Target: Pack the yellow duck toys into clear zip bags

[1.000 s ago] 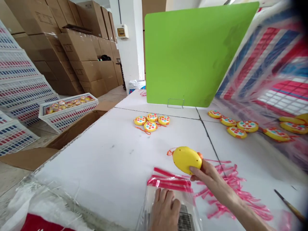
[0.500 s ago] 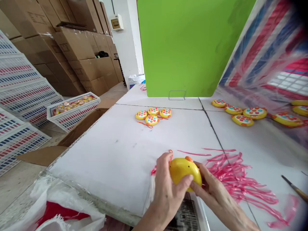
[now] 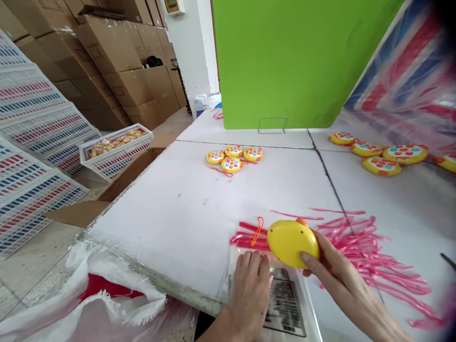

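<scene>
My right hand [image 3: 331,266] grips a yellow oval toy [image 3: 290,242] with an orange tab, its plain back facing me. An orange strap loop [image 3: 257,232] lies over pink plastic strips [image 3: 245,232] just left of the toy. Below it my left hand [image 3: 251,285] is on a clear plastic bag [image 3: 306,308] with black print, which lies at the table's front edge. Its fingers are curled and close together on the bag's upper part; the thumb is mostly hidden. A heap of pink strips [image 3: 377,266] spreads right of my right hand.
Several yellow toys with coloured dots [image 3: 231,164] sit mid-table, and more toys [image 3: 381,165] lie at the right. A green board [image 3: 285,61] stands at the back. An open carton [image 3: 131,175], white baskets [image 3: 117,152] and stacked cardboard boxes [image 3: 110,47] are on the left.
My left hand has let go of the yellow toy and moved down onto the plastic bag. The toy, now only in my right hand, has shifted right. The view has tilted slightly downward.
</scene>
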`<state>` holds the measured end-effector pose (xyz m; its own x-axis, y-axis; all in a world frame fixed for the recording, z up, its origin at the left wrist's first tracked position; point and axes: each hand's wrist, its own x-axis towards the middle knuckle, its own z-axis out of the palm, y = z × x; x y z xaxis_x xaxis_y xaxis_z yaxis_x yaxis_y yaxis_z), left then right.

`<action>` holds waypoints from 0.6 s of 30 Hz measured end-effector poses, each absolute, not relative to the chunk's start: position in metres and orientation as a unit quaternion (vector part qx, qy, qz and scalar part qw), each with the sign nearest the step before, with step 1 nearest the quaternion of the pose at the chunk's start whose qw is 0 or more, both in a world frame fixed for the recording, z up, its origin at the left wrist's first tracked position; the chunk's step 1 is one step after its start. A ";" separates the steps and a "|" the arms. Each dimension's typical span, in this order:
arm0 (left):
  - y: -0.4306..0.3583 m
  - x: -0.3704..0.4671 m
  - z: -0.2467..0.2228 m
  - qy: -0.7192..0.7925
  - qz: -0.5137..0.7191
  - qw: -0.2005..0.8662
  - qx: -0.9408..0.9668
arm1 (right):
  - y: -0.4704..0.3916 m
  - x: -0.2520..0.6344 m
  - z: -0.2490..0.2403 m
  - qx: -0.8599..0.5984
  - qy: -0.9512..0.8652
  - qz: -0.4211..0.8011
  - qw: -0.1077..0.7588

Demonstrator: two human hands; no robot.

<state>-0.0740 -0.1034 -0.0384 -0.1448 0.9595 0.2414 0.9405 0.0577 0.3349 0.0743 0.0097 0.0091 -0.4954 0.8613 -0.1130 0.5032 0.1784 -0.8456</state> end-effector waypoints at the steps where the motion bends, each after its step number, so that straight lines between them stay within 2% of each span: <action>1: -0.101 -0.073 -0.044 0.730 0.200 0.024 0.652 | 0.008 0.075 0.009 -0.467 -0.740 0.440 0.202; 8: -0.101 -0.079 -0.039 0.692 0.254 0.075 0.672 | 0.004 0.099 0.000 -0.493 -0.733 0.434 0.176; 14: -0.104 -0.082 -0.039 0.698 0.361 0.130 0.605 | 0.004 0.140 -0.022 -0.507 -0.749 0.415 0.098; 18: -0.102 -0.084 -0.043 0.667 0.365 0.120 0.638 | -0.004 0.154 -0.025 -0.468 -0.719 0.510 0.071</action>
